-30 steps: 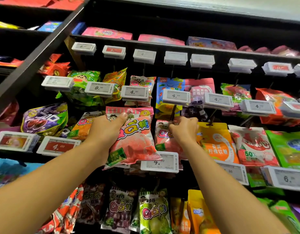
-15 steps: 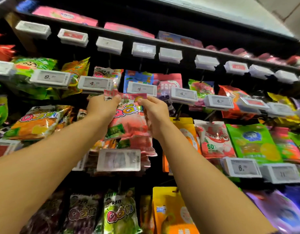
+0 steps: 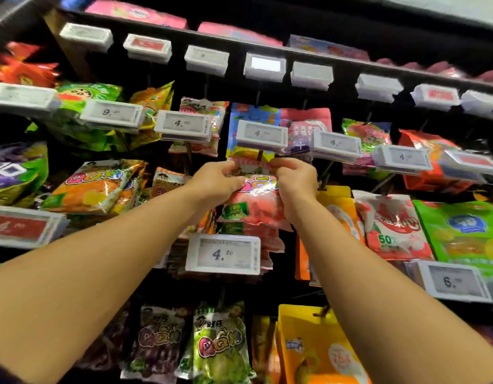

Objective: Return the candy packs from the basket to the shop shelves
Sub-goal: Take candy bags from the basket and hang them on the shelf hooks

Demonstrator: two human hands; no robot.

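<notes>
A pink peach candy pack (image 3: 253, 200) hangs in front of the middle shelf row, held up by both hands at its top edge. My left hand (image 3: 214, 181) pinches the pack's upper left corner. My right hand (image 3: 295, 181) pinches the upper right corner, just under a white price tag (image 3: 262, 133) reading 4. More pink packs of the same kind (image 3: 250, 236) hang behind and below it. The hook that carries them is hidden behind the hands. No basket is in view.
Price tag 4.20 (image 3: 223, 253) juts out below the held pack. Orange candy packs (image 3: 95, 187) hang to the left, a yellow pack (image 3: 339, 206) and a red-and-white pack (image 3: 392, 225) to the right. Purple and green packs (image 3: 217, 342) fill the lower row.
My right hand left the hook area and took the pack's top right corner. Both hands lifted the pack higher, up to the tag above, and the view shifted.
</notes>
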